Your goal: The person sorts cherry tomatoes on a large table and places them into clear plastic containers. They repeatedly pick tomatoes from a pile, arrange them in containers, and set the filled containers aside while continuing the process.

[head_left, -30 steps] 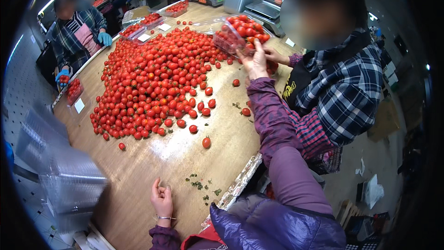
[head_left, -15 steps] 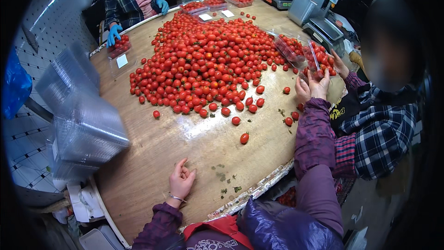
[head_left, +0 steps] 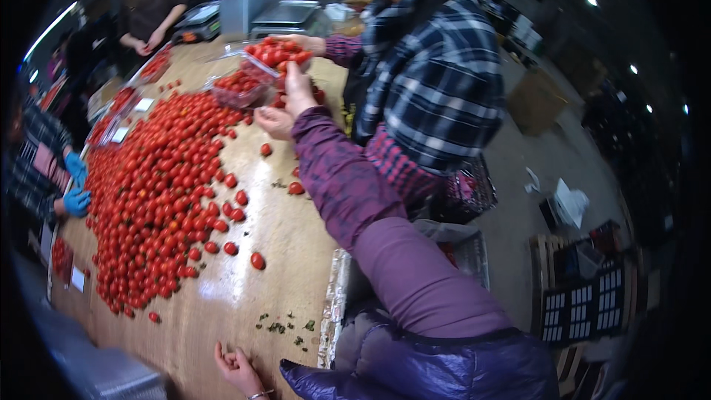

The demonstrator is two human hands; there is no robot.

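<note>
My right arm reaches out over the table. My right hand [head_left: 299, 93] is against the near side of a clear plastic box of cherry tomatoes [head_left: 275, 52], fingers up along its wall. A co-worker's hand [head_left: 307, 44] holds its far side. Another hand [head_left: 272, 123], which seems to be the co-worker's, shows below, beside my wrist. A second filled box [head_left: 241, 89] sits close to the left. My left hand [head_left: 238, 370] hangs low over the near table, its index finger stretched and the others loosely curled, holding nothing.
A large heap of cherry tomatoes [head_left: 159, 200] covers the table's left and middle. Leaf scraps [head_left: 285, 324] lie near the table edge. The co-worker in plaid [head_left: 437, 67] stands close at right. Clear empty boxes [head_left: 111, 363] are stacked at lower left. Scales [head_left: 285, 15] stand at the back.
My view has swung right, so the table sits further left and the floor shows at right. My right hand remains at the box; my left hand remains over the near table.
</note>
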